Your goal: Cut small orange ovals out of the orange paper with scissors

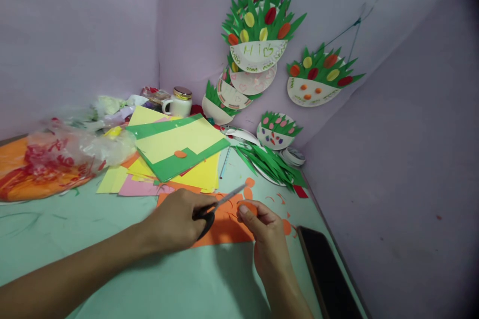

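Bare forearms (pixel 82 261) come closest to the camera, reaching toward an orange sheet (pixel 226 232) that lies flat. Over that sheet, scissors (pixel 231 196) slant with their long axis from near left to far right; the tip points past the sheet's far right corner, and the blades look nearly together. The left hand (pixel 174 219) grips their black handles. Above the sheet's right side, the right hand (pixel 267 229) pinches a small orange piece (pixel 252 206) between thumb and fingers.

Orange cut-outs (pixel 287 227) lie just right of the sheet on a pale green tabletop (pixel 168 289), with a dark phone (pixel 329 274) nearer on that side. Behind the sheet sits a stack of coloured paper (pixel 183 142); left of it, a crumpled plastic bag (pixel 86 147); beyond its right side, green paper strips (pixel 269 162). Farther back, lilac walls (pixel 90 35) meet in a corner, hung with paper-plate baskets (pixel 258 56).
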Motion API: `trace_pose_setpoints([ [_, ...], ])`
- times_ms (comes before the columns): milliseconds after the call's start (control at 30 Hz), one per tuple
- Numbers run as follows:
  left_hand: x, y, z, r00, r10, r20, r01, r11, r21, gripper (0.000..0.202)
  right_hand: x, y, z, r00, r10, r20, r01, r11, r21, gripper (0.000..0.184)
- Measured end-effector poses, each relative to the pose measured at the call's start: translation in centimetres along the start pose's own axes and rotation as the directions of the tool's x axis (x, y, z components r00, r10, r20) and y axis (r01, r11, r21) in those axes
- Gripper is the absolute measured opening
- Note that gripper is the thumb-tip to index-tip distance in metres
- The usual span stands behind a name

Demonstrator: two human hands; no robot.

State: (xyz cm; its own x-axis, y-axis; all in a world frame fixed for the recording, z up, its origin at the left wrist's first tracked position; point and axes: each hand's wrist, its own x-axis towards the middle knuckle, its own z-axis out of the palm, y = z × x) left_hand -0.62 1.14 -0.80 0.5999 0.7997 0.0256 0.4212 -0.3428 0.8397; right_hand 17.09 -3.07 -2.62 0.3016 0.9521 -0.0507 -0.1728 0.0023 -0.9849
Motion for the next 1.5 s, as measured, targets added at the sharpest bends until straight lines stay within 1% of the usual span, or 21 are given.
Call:
trace_pose_setpoints([
  [33, 0.2, -0.2, 0.1, 0.998, -0.053, -0.037, 0.049, 0.993, -0.105, 0.009, 0.0, 0.0, 0.1, 1.0, 0.019, -0.011, -0.019, 1.0, 0.022, 0.016],
  [100, 0.5, -0.5, 0.1, 0.983, -0.161, -0.09, 0.13, 0.952, -0.276, 0.006, 0.0, 0.0, 0.3, 0.997, 0.065, -0.028, -0.063, 0.995, 0.077, 0.019],
  [133, 0.6, -0.5, 0.2, 0.976, -0.193, -0.099, 0.151, 0.933, -0.326, 0.007, 0.0, 0.0, 0.3, 0.996, 0.088, -0.034, -0.084, 0.991, 0.104, 0.02],
  [200, 0.6, -0.5, 0.2, 0.976, -0.194, -0.099, 0.149, 0.927, -0.344, 0.008, 0.0, -0.1, 0.5, 0.991, 0.123, -0.044, -0.115, 0.982, 0.151, 0.022],
  [267, 0.5, -0.4, 0.3, 0.984, -0.143, -0.102, 0.11, 0.954, -0.28, 0.009, 0.0, -0.2, 0.5, 0.988, 0.145, -0.053, -0.133, 0.975, 0.175, 0.022],
  [367, 0.3, -0.4, 0.5, 0.991, -0.07, -0.115, 0.059, 0.993, -0.102, 0.011, -0.1, -0.3, 0.5, 0.985, 0.157, -0.064, -0.143, 0.971, 0.19, 0.024],
  [433, 0.2, -0.4, 0.5, 0.991, -0.043, -0.125, 0.043, 0.999, -0.003, 0.012, -0.1, -0.4, 0.6, 0.984, 0.162, -0.073, -0.144, 0.967, 0.209, 0.024],
  [567, 0.0, -0.1, 0.3, 0.99, -0.032, -0.136, 0.037, 0.998, 0.04, 0.022, -0.1, -0.4, 0.5, 0.98, 0.178, -0.087, -0.154, 0.96, 0.232, 0.024],
  [667, -0.2, 0.6, 0.2, 0.997, 0.004, -0.074, 0.009, 0.986, 0.164, 0.024, 0.0, -0.3, 0.6, 0.98, 0.173, -0.095, -0.144, 0.956, 0.256, 0.024],
  [733, -0.4, 1.0, 0.2, 0.999, 0.018, -0.034, -0.008, 0.962, 0.272, 0.023, 0.0, -0.3, 0.6, 0.982, 0.162, -0.1, -0.13, 0.955, 0.268, 0.023],
  [800, -0.6, 1.3, 0.3, 1.0, 0.02, -0.015, -0.014, 0.939, 0.342, 0.023, 0.0, -0.3, 0.6, 0.983, 0.154, -0.099, -0.122, 0.954, 0.273, 0.023],
  [900, -0.6, 1.5, 0.4, 1.0, 0.023, -0.001, -0.021, 0.929, 0.37, 0.028, -0.1, -0.3, 0.7, 0.987, 0.139, -0.077, -0.113, 0.955, 0.273, 0.022],
  [1067, -0.5, 1.3, 0.3, 1.0, 0.02, 0.016, -0.024, 0.932, 0.361, 0.022, -0.2, -0.2, 0.8, 0.99, 0.132, -0.053, -0.115, 0.96, 0.254, 0.02],
  [1300, -0.5, 1.1, 0.4, 0.999, 0.035, 0.02, -0.04, 0.937, 0.348, 0.023, -0.2, 0.1, 0.6, 0.991, 0.132, -0.02, -0.123, 0.961, 0.249, 0.017],
  [1400, -0.4, 1.0, 0.4, 0.999, 0.035, 0.012, -0.037, 0.934, 0.356, 0.02, -0.3, 0.1, 0.7, 0.989, 0.15, 0.008, -0.146, 0.951, 0.274, 0.017],
  [1500, -0.3, 0.9, 0.4, 0.999, 0.048, 0.02, -0.052, 0.935, 0.352, 0.018, -0.4, 0.0, 0.9, 0.985, 0.174, -0.004, -0.162, 0.925, 0.342, 0.018],
])
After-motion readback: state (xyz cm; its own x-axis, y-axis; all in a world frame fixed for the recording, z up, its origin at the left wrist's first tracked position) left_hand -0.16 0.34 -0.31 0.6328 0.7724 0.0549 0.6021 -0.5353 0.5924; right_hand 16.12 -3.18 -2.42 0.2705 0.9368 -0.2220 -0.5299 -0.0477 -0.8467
